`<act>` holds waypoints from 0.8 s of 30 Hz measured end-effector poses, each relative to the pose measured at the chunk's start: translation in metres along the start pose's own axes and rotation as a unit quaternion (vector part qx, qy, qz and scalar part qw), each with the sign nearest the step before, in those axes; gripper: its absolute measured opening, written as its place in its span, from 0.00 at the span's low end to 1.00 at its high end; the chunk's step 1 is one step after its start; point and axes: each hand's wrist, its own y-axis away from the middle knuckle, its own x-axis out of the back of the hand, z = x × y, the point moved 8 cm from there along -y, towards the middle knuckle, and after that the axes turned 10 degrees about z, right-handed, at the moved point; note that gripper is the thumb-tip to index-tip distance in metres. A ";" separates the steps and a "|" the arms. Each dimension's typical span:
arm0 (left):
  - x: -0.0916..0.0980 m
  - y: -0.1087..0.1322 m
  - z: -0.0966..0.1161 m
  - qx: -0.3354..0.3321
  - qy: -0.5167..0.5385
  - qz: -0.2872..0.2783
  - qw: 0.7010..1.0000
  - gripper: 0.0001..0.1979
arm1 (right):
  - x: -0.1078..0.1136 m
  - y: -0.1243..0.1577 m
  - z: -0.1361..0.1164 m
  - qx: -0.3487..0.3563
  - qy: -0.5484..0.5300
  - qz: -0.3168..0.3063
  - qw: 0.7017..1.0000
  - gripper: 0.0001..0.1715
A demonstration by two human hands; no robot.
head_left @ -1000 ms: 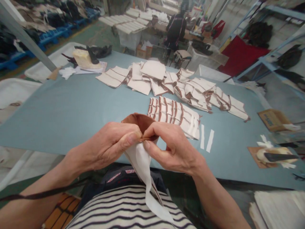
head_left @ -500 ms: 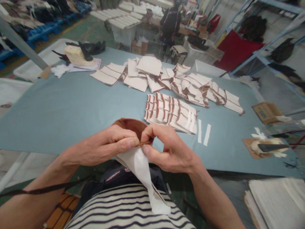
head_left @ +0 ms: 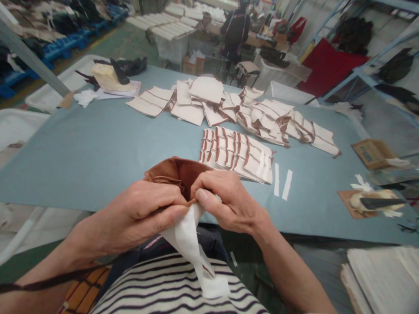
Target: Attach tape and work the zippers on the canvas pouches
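Note:
A brown piece of material (head_left: 193,170) with a white strip (head_left: 188,240) hanging below it is held between both hands, close to my body. My left hand (head_left: 144,213) pinches its edge from the left, thumb on top. My right hand (head_left: 225,196) pinches the same edge just to the right, the fingertips almost touching those of the left. Folds of brown material show behind my left fingers. Beyond the hands, a row of overlapping cream pieces with brown edging (head_left: 232,150) lies on the blue-grey table (head_left: 81,152).
More cream pieces (head_left: 206,89) lie across the table's far side. Two white strips (head_left: 287,185) lie right of the row. Farther right are a cream block with a dark tool (head_left: 373,201) and a cardboard box (head_left: 369,152). A person (head_left: 235,30) stands in the background.
The brown material has opened out and spread to the left. My left hand has shifted slightly down and left; my right thumb has moved up onto the edge. The white strip's lower end hangs farther left.

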 end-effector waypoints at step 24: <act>-0.004 0.025 -0.023 0.121 0.109 0.004 0.987 0.16 | -0.045 0.010 -0.001 -0.003 -0.076 -0.005 0.997 0.25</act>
